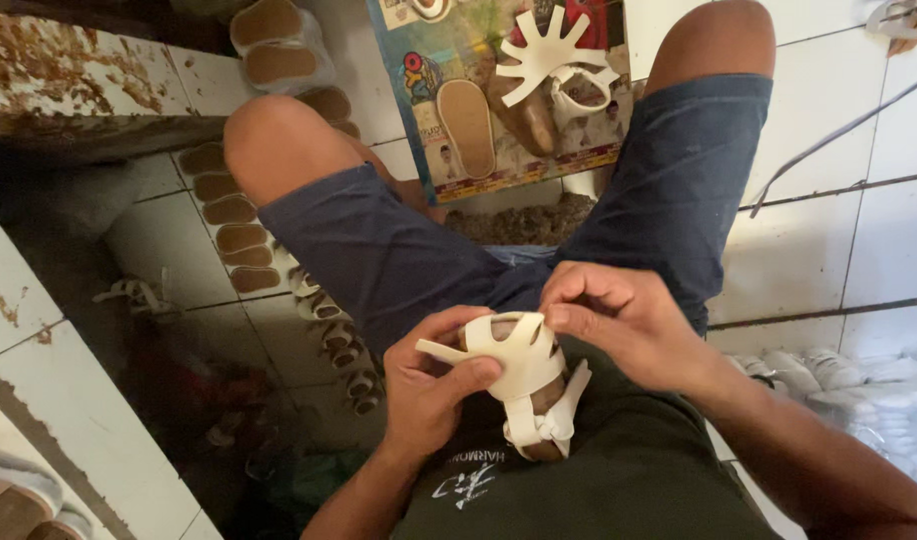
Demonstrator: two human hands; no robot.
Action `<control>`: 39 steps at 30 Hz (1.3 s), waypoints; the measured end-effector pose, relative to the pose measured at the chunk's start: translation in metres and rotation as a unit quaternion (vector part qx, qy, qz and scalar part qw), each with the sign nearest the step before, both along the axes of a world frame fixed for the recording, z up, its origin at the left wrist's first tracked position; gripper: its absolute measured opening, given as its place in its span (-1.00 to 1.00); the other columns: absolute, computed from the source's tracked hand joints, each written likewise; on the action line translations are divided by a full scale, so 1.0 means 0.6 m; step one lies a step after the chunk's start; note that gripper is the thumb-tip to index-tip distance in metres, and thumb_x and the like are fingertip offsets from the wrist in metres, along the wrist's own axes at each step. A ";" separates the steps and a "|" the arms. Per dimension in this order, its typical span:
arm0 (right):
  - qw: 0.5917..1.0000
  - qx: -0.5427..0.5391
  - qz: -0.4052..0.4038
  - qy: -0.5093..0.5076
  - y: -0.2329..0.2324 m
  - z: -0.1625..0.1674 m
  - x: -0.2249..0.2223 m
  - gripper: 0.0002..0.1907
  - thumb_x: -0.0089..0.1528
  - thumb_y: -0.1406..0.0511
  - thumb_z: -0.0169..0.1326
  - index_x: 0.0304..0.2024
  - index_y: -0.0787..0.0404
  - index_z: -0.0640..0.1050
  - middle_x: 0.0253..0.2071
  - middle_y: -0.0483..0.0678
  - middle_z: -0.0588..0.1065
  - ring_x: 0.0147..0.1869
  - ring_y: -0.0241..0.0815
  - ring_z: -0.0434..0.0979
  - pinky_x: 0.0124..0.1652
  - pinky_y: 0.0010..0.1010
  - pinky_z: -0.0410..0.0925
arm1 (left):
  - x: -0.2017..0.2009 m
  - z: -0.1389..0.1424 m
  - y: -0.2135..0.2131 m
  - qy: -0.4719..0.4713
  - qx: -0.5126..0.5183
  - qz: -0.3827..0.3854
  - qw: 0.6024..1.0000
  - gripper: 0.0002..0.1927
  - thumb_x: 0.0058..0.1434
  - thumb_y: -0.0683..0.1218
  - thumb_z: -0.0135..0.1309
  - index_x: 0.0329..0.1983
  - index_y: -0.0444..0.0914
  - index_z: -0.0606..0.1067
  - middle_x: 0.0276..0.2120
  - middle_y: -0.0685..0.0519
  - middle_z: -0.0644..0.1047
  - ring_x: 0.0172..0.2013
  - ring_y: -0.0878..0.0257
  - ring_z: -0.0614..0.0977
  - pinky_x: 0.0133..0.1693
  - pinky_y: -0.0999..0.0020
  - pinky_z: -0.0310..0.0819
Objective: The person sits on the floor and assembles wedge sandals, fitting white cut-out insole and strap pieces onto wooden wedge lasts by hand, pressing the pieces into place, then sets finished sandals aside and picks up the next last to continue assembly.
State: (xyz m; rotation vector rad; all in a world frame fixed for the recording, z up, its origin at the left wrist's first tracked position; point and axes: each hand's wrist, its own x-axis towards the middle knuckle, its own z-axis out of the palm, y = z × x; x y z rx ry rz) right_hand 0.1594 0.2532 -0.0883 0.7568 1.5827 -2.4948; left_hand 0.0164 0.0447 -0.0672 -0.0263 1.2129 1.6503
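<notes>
I sit with my knees apart and hold a small sandal [524, 385] over my lap: a cream strap upper wrapped on a brown sole or form. My left hand [434, 385] grips its left side, thumb across the front strap. My right hand [619, 320] pinches the top edge of the cream upper between thumb and fingers. The lower end of the sandal, with its buckle strap, hangs toward my dark green shirt.
On a colourful printed board [434, 110] between my knees lie a brown insole [467, 125] and a cream cut-out upper [544, 55]. A row of brown insoles [229, 215] runs along the tiled floor at left. White pieces [869, 390] are piled at right.
</notes>
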 end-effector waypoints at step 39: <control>0.982 -0.081 0.170 -0.022 0.039 0.055 -0.001 -0.77 0.44 0.24 0.05 -0.03 0.31 0.53 -0.19 -0.12 0.42 -0.11 -0.36 0.35 -0.15 -0.48 0.30 | -0.021 0.071 0.027 0.277 -0.028 -0.224 0.934 -0.58 0.09 -0.14 0.43 0.02 -0.34 0.63 -0.32 0.04 0.61 -0.33 0.34 0.62 -0.28 0.41 0.49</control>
